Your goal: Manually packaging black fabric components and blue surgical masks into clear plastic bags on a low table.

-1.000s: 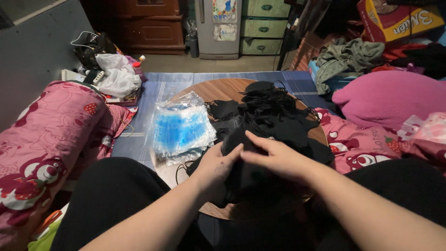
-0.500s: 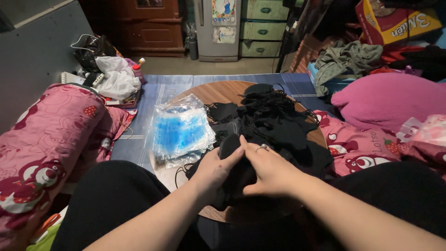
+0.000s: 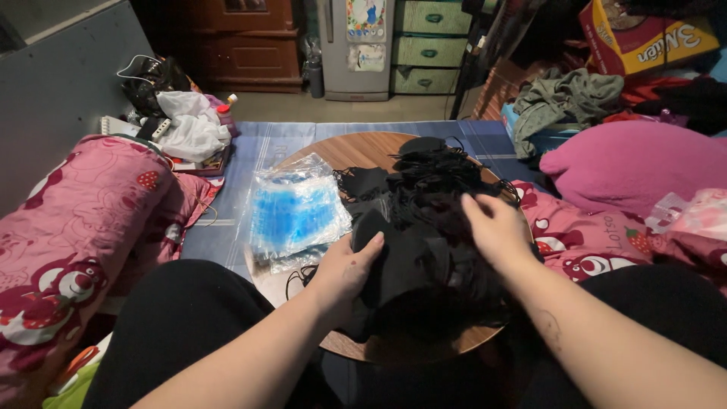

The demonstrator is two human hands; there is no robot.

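At the far left lies one pink printed blanket; beside it, on the round wooden tabletop, sits one stack of clear plastic bags with blue contents. The left hand pinches the edge of a black face mask with thumb and curled fingers, at the near side of the pile of black masks, too tangled to count. The right hand rests half-closed on that pile, its grip hidden. Separating one mask cleanly probably calls for holding the pile down while freeing the ear loops.
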